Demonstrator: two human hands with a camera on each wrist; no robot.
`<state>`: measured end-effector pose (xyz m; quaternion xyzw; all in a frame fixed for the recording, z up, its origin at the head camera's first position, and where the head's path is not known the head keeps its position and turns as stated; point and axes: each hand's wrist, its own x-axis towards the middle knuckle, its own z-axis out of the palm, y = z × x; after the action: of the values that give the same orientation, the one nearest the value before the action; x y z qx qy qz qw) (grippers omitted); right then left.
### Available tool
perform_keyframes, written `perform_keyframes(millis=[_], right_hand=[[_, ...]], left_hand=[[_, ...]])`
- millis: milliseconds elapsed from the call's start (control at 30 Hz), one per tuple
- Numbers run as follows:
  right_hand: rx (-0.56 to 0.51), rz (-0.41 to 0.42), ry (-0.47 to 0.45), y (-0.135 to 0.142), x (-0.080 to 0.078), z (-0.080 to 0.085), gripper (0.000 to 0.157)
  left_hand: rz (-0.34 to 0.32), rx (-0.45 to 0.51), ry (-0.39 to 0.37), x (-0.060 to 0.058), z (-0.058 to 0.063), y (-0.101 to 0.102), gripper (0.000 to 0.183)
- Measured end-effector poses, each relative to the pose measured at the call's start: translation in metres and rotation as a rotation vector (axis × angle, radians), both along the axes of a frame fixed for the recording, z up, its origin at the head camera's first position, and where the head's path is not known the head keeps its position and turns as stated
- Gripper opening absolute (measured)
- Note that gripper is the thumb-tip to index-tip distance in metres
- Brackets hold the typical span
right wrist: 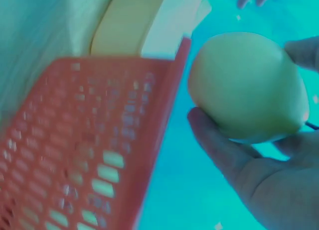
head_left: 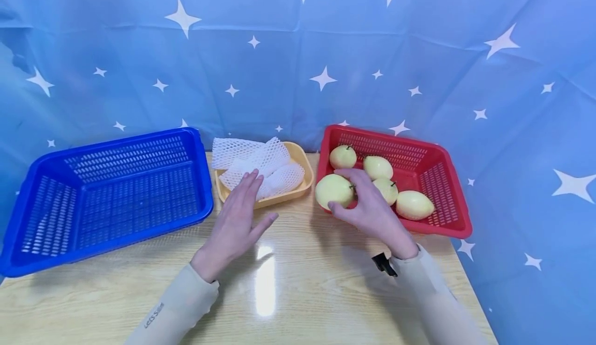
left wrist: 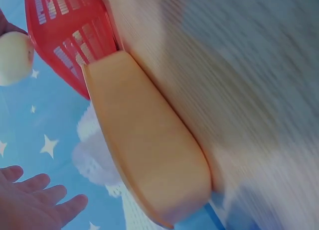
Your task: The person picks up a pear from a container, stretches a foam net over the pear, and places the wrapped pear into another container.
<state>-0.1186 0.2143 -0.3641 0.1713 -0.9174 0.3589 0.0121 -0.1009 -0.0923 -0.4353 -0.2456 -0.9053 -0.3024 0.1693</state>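
My right hand (head_left: 370, 205) grips a pale yellow-green pear (head_left: 334, 191), thumb on the near side and fingers over the far side. In the right wrist view this pear (right wrist: 246, 88) is held above the rim of the red basket (right wrist: 154, 135). Several more pears, among them one pear (head_left: 414, 205) at the right, lie inside the red basket (head_left: 458, 200). My left hand (head_left: 236, 223) is held with its fingers extended, holding nothing, near the small yellow tray (head_left: 304, 171). White foam net sleeves (head_left: 251, 161) lie piled in that tray.
On the left stands a blue plastic basket (head_left: 135, 197) with slotted walls, nothing seen inside it. Behind everything hangs a blue star-patterned cloth (head_left: 279, 50). The wooden table (head_left: 302, 293) reflects a bright light near the front.
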Motion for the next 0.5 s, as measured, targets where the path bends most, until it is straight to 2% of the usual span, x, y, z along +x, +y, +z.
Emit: perform_keyframes(millis=[167, 333, 500], right_hand=[[-0.053, 0.079, 0.025, -0.017, 0.009, -0.01, 0.068], [-0.057, 0.13, -0.001, -0.034, 0.014, -0.021, 0.068], [-0.022, 0.164, -0.015, -0.048, 0.02, -0.032, 0.069]], left_hand=[[0.045, 0.054, 0.042, 0.0, -0.002, -0.009, 0.07], [0.072, 0.091, 0.086, 0.001, -0.006, -0.014, 0.065], [0.086, 0.138, 0.041, 0.007, -0.007, -0.018, 0.068]])
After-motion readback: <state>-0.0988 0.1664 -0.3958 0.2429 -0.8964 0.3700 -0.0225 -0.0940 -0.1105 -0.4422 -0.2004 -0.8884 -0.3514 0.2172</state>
